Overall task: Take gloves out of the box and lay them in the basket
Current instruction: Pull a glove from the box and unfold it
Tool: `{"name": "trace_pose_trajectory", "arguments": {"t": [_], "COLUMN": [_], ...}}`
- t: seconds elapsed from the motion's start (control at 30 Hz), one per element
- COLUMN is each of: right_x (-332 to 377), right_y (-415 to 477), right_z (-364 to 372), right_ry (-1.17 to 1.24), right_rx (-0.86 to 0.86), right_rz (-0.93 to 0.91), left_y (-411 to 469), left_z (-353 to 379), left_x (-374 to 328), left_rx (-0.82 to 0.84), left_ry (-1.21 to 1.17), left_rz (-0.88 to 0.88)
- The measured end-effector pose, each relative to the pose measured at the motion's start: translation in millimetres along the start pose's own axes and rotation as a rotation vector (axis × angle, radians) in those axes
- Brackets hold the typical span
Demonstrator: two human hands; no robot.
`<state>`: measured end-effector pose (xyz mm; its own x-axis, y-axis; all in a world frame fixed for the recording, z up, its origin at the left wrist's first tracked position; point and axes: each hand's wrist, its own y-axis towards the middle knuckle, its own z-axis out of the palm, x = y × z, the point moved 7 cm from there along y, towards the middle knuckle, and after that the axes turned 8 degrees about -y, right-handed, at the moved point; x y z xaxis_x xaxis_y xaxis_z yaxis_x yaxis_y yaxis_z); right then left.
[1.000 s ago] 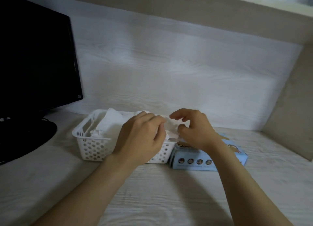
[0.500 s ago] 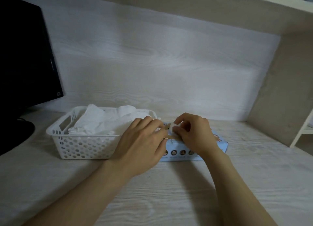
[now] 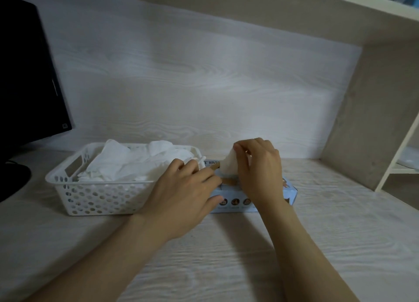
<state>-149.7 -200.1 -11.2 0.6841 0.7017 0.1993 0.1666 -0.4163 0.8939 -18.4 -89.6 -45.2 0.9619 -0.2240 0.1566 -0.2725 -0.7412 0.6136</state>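
Basket heaped with white gloves | box: right hand pinches one glove above it, left hand presses it flat-fingered | opening hidden.

One wide-angle camera, worn on the person's head, looks forward and down across the desk toward the wall. It sits close: basket and box lie mid-frame, and the monitor is cut by the left edge.
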Motion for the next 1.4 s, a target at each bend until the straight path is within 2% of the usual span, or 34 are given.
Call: {"name": "trace_pose_trajectory", "arguments": {"t": [0.13, 0.33, 0.43, 0.5, 0.57, 0.73, 0.83, 0.97, 1.1, 1.23, 1.4], "right_x": [7, -3, -1, 3, 6, 9, 14, 19, 21, 29, 26], "right_y": [0, 2, 3, 3, 2, 3, 3, 1, -2, -1, 2], "right_z": [-4, -27, -43, -45, -44, -33, -27, -17, -12, -19, -24], "right_ry": [0.108, 0.292, 0.322, 0.354, 0.389, 0.522, 0.725, 0.936, 1.113, 1.077, 0.768], "right_rx": [-0.019, -0.184, -0.293, -0.298, -0.265, -0.08, 0.048, 0.203, 0.278, 0.289, 0.166], "right_rz": [0.05, 0.313, 0.332, 0.324, 0.326, 0.418, 0.456, 0.54, 0.614, 0.555, 0.375], "left_y": [4, 7, 6, 3, 2, 0, 0, 0, -2, -5, -9], "left_z": [3, 4, 3, 2, -4, -31, -32, -31, -37, -42, -51], "left_x": [-4, -10, -9, -8, -7, -5, -1, -1, 7, 12, 23], "left_rx": [0.005, -0.03, -0.057, -0.076, -0.125, -0.369, -0.354, -0.343, -0.437, -0.507, -0.568], "left_ry": [0.029, 0.077, 0.049, 0.014, -0.046, -0.307, -0.387, -0.375, -0.374, -0.405, -0.551], "left_rz": [0.007, 0.028, 0.013, -0.003, -0.012, -0.123, -0.184, -0.189, -0.233, -0.232, -0.344]}}
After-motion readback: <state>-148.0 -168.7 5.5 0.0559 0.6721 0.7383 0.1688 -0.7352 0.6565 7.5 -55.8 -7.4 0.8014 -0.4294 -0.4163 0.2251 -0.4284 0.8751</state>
